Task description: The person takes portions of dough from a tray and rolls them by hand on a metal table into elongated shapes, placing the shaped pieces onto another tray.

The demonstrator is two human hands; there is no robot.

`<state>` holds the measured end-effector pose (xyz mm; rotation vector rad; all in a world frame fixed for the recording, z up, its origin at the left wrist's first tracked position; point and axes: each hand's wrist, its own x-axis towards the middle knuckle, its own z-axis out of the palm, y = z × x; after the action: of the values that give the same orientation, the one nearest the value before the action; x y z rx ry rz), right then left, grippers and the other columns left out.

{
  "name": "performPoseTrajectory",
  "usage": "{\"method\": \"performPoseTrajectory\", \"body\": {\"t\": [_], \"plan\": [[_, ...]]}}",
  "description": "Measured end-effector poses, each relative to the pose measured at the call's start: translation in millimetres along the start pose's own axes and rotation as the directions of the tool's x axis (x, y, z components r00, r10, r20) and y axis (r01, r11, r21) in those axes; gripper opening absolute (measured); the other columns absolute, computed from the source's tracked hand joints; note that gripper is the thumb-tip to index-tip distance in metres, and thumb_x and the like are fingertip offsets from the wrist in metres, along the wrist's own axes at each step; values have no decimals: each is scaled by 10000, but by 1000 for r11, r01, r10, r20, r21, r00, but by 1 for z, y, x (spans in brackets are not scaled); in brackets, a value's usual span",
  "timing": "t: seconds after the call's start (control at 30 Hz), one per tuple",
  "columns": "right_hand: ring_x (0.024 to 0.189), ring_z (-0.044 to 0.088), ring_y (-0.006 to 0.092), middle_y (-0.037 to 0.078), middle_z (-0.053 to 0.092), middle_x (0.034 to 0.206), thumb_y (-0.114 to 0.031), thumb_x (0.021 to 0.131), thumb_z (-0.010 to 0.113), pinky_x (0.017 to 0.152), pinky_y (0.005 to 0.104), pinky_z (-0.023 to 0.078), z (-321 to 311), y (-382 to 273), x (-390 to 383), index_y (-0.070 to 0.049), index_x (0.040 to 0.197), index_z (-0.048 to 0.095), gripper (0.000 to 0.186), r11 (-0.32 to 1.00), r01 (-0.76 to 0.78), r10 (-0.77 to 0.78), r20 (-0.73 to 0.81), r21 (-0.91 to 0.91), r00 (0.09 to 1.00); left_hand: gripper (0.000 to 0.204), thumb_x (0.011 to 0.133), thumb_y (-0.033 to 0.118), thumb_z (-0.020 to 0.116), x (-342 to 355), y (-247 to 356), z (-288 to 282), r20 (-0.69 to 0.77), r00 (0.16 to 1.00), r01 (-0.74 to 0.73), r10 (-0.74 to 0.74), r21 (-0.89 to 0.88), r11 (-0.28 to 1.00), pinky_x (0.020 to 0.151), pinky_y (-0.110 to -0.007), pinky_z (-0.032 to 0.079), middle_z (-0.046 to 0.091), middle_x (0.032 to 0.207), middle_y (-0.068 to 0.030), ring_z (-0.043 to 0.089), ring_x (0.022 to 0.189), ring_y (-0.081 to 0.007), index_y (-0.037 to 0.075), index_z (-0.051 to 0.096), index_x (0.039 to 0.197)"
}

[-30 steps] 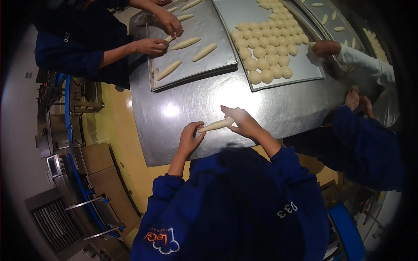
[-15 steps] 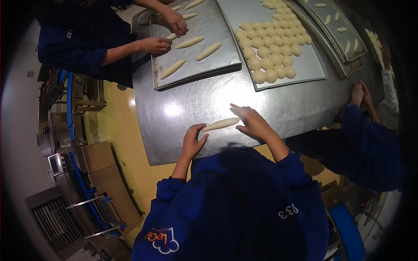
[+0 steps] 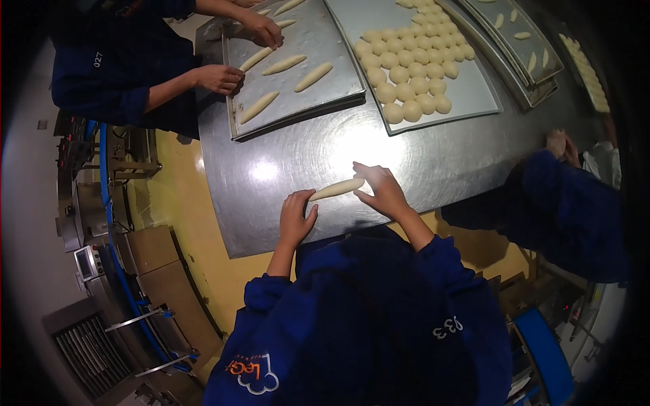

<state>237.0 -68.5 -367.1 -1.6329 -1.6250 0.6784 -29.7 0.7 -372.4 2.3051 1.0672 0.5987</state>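
A long, tapered dough roll (image 3: 336, 189) lies crosswise on the steel table (image 3: 257, 203). At its left tip is my left hand (image 3: 298, 216), fingertips touching or very close, thumb held apart below. My right hand (image 3: 384, 195) is around the roll's right end, fingers spread and thumb apart, with the fingertips reaching beyond it. Neither hand visibly grips the roll.
A co-worker's hands (image 3: 220, 79) handle a roll on the left metal tray (image 3: 338, 91) of shaped pieces. A white-lined tray (image 3: 474, 98) holds dough balls. More trays (image 3: 545, 71) stand right. Another worker's hands (image 3: 559, 143) rest near the right edge, and a conveyor (image 3: 108, 203) runs left.
My right hand has loosened from the roll's end to spread fingers. The white-sleeved arm at the right has withdrawn from the trays. The co-worker at upper left still handles a roll.
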Motion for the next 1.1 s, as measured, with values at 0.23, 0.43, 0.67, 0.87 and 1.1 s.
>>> {"method": "performPoseTrajectory", "body": {"t": [0.23,0.43,0.67,0.87,1.1], "plan": [[1065,585,268,63,654,1122,-155,802,744,970,396,425,5,3,-2,-112,1315,580,540,990,89,-90,-3,-109,996,360,838,117,684,0,-2,3,-30,999,-23,23,19,1000,918,-422,461,641,1107,-126,596,1040,-333,76,619,1189],[1070,580,275,78,635,1118,-146,801,740,961,407,426,7,0,-1,-110,1305,580,530,982,127,-130,-12,-139,991,354,833,112,684,-3,1,2,-31,999,-5,6,45,999,913,-417,463,639,1095,-117,598,1034,-323,83,626,1181],[1074,594,256,62,676,1157,-150,804,732,969,382,440,9,7,-5,-51,1370,533,608,991,77,-81,-32,-107,996,386,824,133,706,1,6,2,-37,999,33,-33,-18,999,938,-422,452,640,1128,-112,595,1065,-322,82,616,1196],[1026,605,263,47,672,1069,-132,803,743,945,392,440,5,-2,0,-106,1441,479,691,994,94,-99,-87,-59,991,464,839,156,717,17,23,7,-21,997,79,-81,-66,995,1017,-426,398,658,1165,-108,592,1113,-317,85,579,1276],[1067,615,257,30,686,1189,-92,753,775,966,370,430,2,7,-4,-130,1446,485,752,993,113,-112,39,-15,993,423,827,88,719,7,15,9,103,995,11,0,-99,995,963,-400,447,678,1129,-108,608,1082,-317,98,607,1235]]}}
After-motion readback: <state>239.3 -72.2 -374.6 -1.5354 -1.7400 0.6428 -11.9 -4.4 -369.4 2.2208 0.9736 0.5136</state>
